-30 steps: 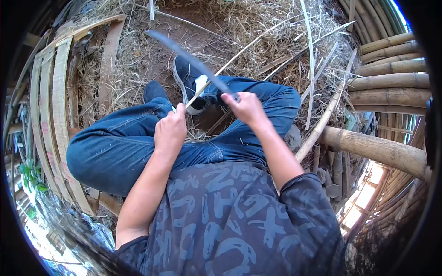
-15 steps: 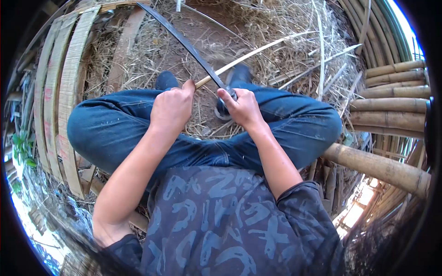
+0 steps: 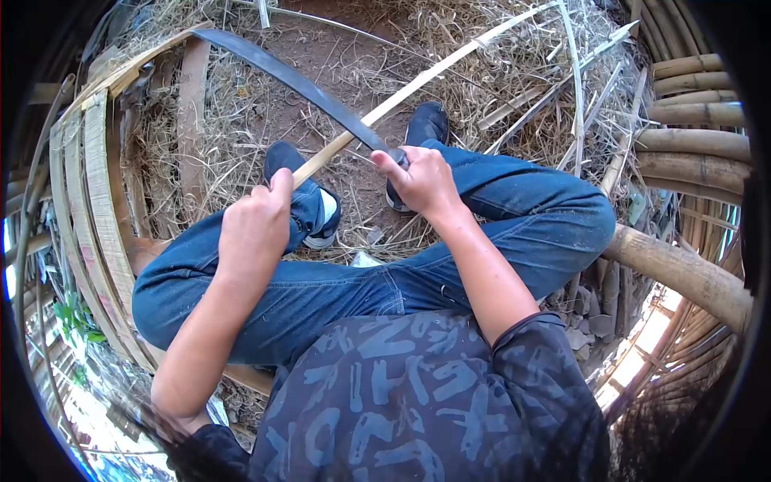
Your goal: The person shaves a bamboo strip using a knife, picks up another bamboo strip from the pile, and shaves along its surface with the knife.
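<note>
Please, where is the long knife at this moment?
In the head view, the knife is in the right hand, its blade pointing upper left, crossing the pale strip.

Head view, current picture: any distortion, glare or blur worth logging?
Head view: strong fisheye bending, with wooden slats curving towards the black rounded border; head view: glare bleaches the bright gap at lower right; head view: blade and pale strip look fairly crisp, while dark hair-like strands near the bottom are soft.

You had an earthen floor (image 3: 329, 48) before you, strewn with straw (image 3: 474, 92). To your left ran wooden slats (image 3: 103, 177); to your right were stacked bamboo poles (image 3: 699, 140), with bright daylight (image 3: 640, 345) showing through gaps below.
</note>
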Available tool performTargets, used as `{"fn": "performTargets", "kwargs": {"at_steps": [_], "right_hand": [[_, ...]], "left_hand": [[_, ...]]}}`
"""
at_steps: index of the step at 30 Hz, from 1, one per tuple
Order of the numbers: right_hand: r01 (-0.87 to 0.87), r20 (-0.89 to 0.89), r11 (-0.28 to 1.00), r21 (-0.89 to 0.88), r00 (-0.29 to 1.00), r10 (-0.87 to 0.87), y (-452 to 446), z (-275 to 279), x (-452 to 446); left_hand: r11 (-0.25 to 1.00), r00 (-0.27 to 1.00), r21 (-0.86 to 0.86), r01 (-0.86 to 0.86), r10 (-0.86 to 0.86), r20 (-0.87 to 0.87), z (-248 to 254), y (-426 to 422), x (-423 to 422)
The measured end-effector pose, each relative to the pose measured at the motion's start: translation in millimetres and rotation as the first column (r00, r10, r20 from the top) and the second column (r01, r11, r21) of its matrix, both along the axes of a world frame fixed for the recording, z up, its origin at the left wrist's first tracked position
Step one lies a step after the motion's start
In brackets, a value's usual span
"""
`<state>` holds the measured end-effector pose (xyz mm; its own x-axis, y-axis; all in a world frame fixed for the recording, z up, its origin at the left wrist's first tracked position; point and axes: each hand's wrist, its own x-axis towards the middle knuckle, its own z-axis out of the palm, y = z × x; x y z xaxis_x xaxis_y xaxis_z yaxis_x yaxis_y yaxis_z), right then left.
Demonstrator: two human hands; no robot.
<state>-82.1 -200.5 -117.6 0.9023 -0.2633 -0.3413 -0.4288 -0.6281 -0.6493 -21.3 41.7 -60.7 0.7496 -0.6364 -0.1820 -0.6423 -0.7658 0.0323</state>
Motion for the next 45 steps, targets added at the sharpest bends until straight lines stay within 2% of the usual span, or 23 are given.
{"fn": "performTargets", "kwargs": {"at_steps": [3,8,11,13,16,17,19,21,23,25,29,31,33,34,35,36,37,39,40,41,43,44,45], "right_hand": [[-0.037,0.087,0.992,-0.122,0.995,0.048,-11.6,-7.3,2.4],[-0.077,0.038,0.981,-0.177,0.996,0.085,-23.8,-18.4,11.4],[0.140,0.057,0.962,-0.235,0.990,-0.130,-56.8,-36.6,15.9],[0.301,-0.018,0.953,-0.010,0.953,-0.301,-90.8,-45.0,23.0],[0.374,0.036,0.927,0.037,0.926,-0.375,-94.7,-47.1,30.9],[0.374,0.063,0.922,0.104,0.922,-0.381,-87.7,-47.2,30.5],[0.236,0.106,0.969,0.074,0.964,-0.242,-61.2,-22.7,35.4],[0.135,0.114,0.989,0.056,0.983,-0.141,-34.1,-15.7,32.0],[-0.005,0.037,0.997,0.072,0.999,0.002,-1.5,-2.9,27.9],[-0.027,0.025,0.999,0.039,0.999,0.026,1.3,-4.3,28.5],[-0.137,0.026,0.979,-0.148,0.989,0.143,-27.5,-3.7,39.0],[0.019,0.071,0.985,-0.171,0.997,-0.007,-49.1,-15.3,41.9],[0.195,-0.049,0.976,-0.101,0.978,-0.201,-96.2,-31.7,47.3],[0.172,-0.034,0.977,-0.126,0.984,-0.178,-118.2,-35.4,44.8],[0.147,-0.017,0.977,-0.152,0.988,-0.151,-131.2,-38.6,46.1],[0.236,-0.031,0.970,-0.058,0.971,-0.238,-130.6,-38.4,45.0],[0.235,-0.036,0.970,-0.064,0.971,-0.237,-120.6,-26.9,44.4],[0.344,-0.133,0.935,0.090,0.934,-0.331,-93.3,-5.3,47.2],[0.264,-0.035,0.962,0.072,0.965,-0.262,-83.5,-5.1,44.8],[0.183,-0.079,0.981,0.066,0.981,-0.177,-73.8,0.8,45.2],[0.052,-0.034,0.998,0.024,0.998,-0.051,-41.4,10.7,46.2],[0.031,-0.101,0.995,0.100,0.995,-0.021,-25.9,21.9,48.5],[-0.032,-0.086,0.994,0.100,0.995,0.041,-14.7,22.1,47.9]], "left_hand": [[1.000,0.998,-0.004,-0.024,0.024,-0.066,-6.8,-7.9,1.5],[0.997,0.990,-0.035,-0.073,0.069,-0.126,-11.0,-3.7,3.1],[0.996,0.986,-0.032,-0.088,0.082,-0.146,-12.0,6.6,-3.3],[0.994,0.979,-0.025,-0.103,0.097,-0.177,-10.8,12.9,-7.7],[0.979,0.959,-0.121,-0.161,0.127,-0.253,-19.5,6.1,-5.9],[0.979,0.959,-0.126,-0.162,0.126,-0.254,-17.6,3.6,-2.7],[0.963,0.964,-0.186,-0.197,0.156,-0.215,-10.4,-0.7,6.4],[0.961,0.961,-0.170,-0.216,0.178,-0.214,-12.4,-1.8,8.7],[0.956,0.939,-0.158,-0.246,0.195,-0.283,-15.3,0.4,4.2],[0.956,0.937,-0.153,-0.249,0.198,-0.289,-19.9,2.5,4.6],[0.947,0.934,-0.200,-0.253,0.185,-0.305,-15.9,-4.8,12.1],[0.940,0.926,-0.203,-0.273,0.200,-0.320,-12.3,-1.9,14.3],[0.930,0.907,-0.160,-0.332,0.269,-0.324,-8.3,9.7,15.3],[0.934,0.889,-0.122,-0.335,0.271,-0.368,-10.0,7.0,11.9],[0.937,0.910,-0.175,-0.303,0.229,-0.345,-18.9,5.3,8.3],[0.938,0.911,-0.153,-0.312,0.250,-0.329,-19.9,4.8,13.7],[0.939,0.911,-0.134,-0.317,0.262,-0.319,-19.5,3.3,18.5],[0.943,0.939,-0.186,-0.275,0.223,-0.261,-14.6,-1.8,24.7],[0.947,0.962,-0.223,-0.233,0.191,-0.195,-14.3,-4.4,25.6],[0.944,0.961,-0.228,-0.238,0.194,-0.200,-15.9,-7.5,23.8],[0.931,0.947,-0.290,-0.222,0.134,-0.292,-17.3,-9.9,18.3],[0.934,0.945,-0.293,-0.207,0.113,-0.305,-18.2,-8.9,17.4],[0.933,0.944,-0.291,-0.212,0.118,-0.308,-19.5,-8.1,17.3]]}}
